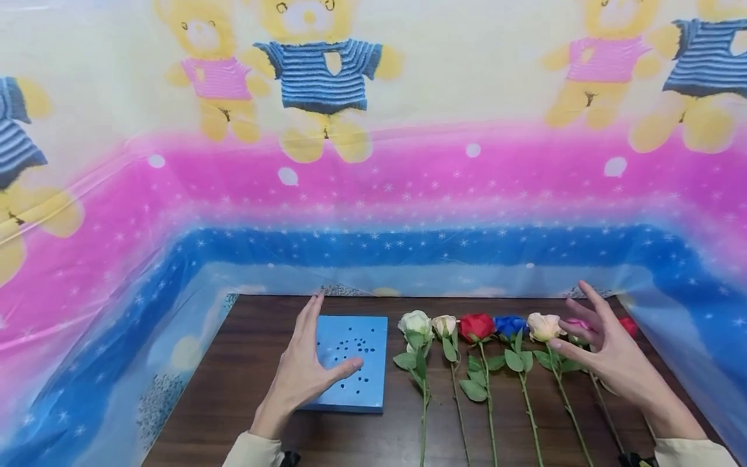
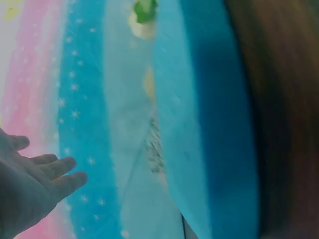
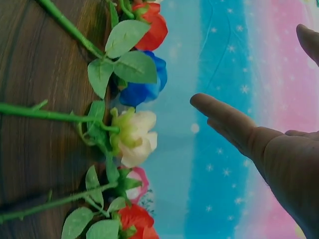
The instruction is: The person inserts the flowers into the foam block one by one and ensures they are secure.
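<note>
My left hand (image 1: 303,363) hovers over the left part of a blue block with many small holes (image 1: 362,331), its fingers straight and thumb spread. In the left wrist view the block's side (image 2: 219,124) shows close up, with the left hand (image 2: 35,184) off to the lower left. My right hand (image 1: 607,350) is held above the right-hand roses, fingers spread, holding nothing. It partly hides a pink rose (image 1: 578,327) and a red rose (image 1: 628,326). Nearest on its left is a peach rose (image 1: 544,327). The right wrist view shows the right hand (image 3: 269,149) apart from the flowers.
Several artificial roses lie in a row, stems toward me: a white rose (image 1: 416,324), a small cream rose (image 1: 445,326), a red rose (image 1: 476,327) and a blue rose (image 1: 511,325) among them. The brown wooden table (image 1: 233,370) meets a patterned cloth backdrop (image 1: 408,246) at its far edge.
</note>
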Tool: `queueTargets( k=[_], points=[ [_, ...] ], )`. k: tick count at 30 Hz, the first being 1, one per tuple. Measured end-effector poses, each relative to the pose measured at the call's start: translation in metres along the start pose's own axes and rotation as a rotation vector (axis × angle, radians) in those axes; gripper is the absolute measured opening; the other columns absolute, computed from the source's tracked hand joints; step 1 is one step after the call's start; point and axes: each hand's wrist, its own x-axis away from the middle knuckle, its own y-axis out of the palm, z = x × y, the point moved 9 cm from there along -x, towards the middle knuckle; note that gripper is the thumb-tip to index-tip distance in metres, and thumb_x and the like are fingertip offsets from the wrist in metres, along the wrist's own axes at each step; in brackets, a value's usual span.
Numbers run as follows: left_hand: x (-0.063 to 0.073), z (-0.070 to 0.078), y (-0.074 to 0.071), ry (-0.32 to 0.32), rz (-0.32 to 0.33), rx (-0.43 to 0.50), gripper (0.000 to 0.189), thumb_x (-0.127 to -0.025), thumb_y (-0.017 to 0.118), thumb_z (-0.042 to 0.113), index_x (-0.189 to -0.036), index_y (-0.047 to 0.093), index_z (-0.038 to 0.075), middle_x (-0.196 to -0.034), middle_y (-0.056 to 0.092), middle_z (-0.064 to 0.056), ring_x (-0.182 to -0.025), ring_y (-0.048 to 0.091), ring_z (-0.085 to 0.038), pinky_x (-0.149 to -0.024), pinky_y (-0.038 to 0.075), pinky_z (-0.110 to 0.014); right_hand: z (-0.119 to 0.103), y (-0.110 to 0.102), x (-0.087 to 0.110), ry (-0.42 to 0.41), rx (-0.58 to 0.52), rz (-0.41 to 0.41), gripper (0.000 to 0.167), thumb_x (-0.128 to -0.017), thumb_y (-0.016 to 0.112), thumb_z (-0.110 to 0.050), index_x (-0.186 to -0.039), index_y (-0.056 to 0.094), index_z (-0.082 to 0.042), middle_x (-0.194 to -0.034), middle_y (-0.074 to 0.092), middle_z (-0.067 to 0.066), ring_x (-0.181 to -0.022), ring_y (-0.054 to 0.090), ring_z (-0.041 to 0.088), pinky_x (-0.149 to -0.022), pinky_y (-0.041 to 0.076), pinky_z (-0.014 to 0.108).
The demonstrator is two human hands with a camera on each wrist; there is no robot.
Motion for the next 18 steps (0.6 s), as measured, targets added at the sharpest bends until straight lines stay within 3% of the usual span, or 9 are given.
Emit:
queueTargets(
  k=[3,10,14,18],
  points=[
    [0.005,-0.015,-0.001,-0.027,-0.006,-0.082,0.131,-0.083,0.087,0.074,-0.180,0.005,0.042,-0.188,0.013,-0.005,-0.161,0.040,-0.050,-0.104,0.049,-0.083,0.004,-0.003,0.002,0.000,-0.041,-0.010,0.117,-0.106,0.080,-0.021,-0.177,-0.009,-0.047,-0.179,0.026,0.032,-0.130,0.057,-0.014,-0.089,0.057,0.020],
    [0.013,-0.044,-0.001,-0.063,-0.041,-0.222,0.132,-0.082,0.081,0.083,-0.181,0.010,0.035,-0.187,0.013,-0.015,-0.165,0.028,-0.053,-0.109,0.045,-0.084,0.014,-0.006,0.009,0.034,-0.092,-0.057,0.116,-0.109,0.077,-0.019,-0.175,-0.013,-0.050,-0.180,0.024,0.030,-0.133,0.058,-0.013,-0.089,0.059,0.022],
    [0.019,-0.060,0.002,-0.096,-0.087,-0.243,0.132,-0.082,0.080,0.085,-0.182,0.014,0.029,-0.186,0.012,-0.020,-0.168,0.021,-0.052,-0.117,0.038,-0.084,0.020,-0.011,0.012,0.049,-0.116,-0.055,0.119,-0.109,0.076,-0.016,-0.173,-0.017,-0.052,-0.181,0.022,0.030,-0.132,0.056,-0.015,-0.087,0.059,0.020],
    [0.025,-0.076,0.004,-0.147,-0.142,-0.271,0.134,-0.083,0.079,0.085,-0.182,0.014,0.021,-0.185,0.012,-0.026,-0.170,0.011,-0.053,-0.129,0.021,-0.078,0.027,-0.013,0.016,0.052,-0.135,-0.053,0.119,-0.109,0.075,-0.012,-0.174,-0.017,-0.051,-0.181,0.018,0.033,-0.131,0.057,-0.014,-0.087,0.061,0.022]
  ],
)
